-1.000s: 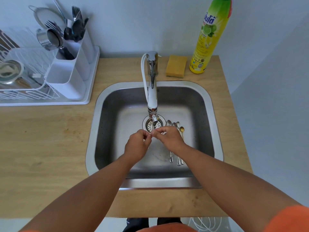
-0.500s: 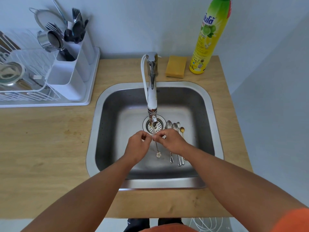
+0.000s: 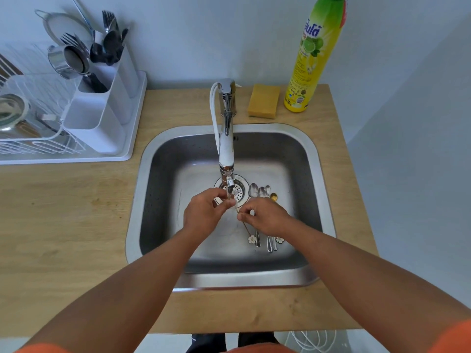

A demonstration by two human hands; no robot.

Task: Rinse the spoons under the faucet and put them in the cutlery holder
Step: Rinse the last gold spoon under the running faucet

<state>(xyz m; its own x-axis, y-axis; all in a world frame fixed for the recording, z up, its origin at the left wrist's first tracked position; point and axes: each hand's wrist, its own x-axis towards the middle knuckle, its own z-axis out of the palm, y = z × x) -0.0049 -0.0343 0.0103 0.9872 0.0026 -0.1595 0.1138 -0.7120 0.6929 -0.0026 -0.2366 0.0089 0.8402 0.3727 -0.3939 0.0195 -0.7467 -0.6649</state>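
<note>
Both hands are in the steel sink, under the faucet where water runs. My left hand pinches the bowl end of a thin gold spoon with a flower-shaped handle end. My right hand pinches the same spoon's stem a little lower. Several other spoons lie side by side on the sink floor to the right of the drain, partly hidden under my right hand. The white cutlery holder stands on the drying rack at the left, with forks and dark utensils in it.
A white dish rack with metal bowls and a strainer sits at the far left on the wooden counter. A yellow sponge and a tall dish soap bottle stand behind the sink. A wall rises at the right.
The flower-handled spoon has come into view hanging below my fingers. My left hand has shifted up toward the water stream, and my right hand has slid slightly down along the stem.
</note>
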